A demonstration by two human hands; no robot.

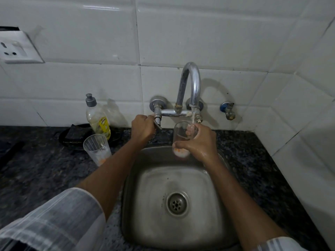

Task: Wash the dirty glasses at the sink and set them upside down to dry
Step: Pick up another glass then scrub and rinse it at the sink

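- White tiles [90, 42] cover the wall behind a dark speckled stone surface [45, 169], with a steel sink [208, 223] set into it and a socket plate [17, 48] at far left.
- I see my left hand [142, 128] at the tap handle [157, 122], fingers curled round the lever on the left side of the tap [190, 84].
- My right hand [198, 142] grips a glass [181, 140] over the back of the sink; the fingers wrap its far side and the thumb crosses the near side low down.
- That glass is tilted, mouth up toward the spout, and a thin stream of water [193, 115] runs down to its rim.
- Pale, orange-flecked residue sits in its base.
- A second glass [97, 148] stands upright on the surface left of the sink, well apart from both hands, with orange dregs at the bottom.
- Just behind it a soap bottle [97, 120] with a grey cap stands tilted in the wide-angle view, beside a dark scrub pad [76, 132] lying in a black dish [63, 140].
- A small blue-capped valve [227, 109] sticks out of the wall right of the tap.
- The drain [177, 204] lies near the middle of the basin, and striped sleeves [54, 220] show at the lower edge.
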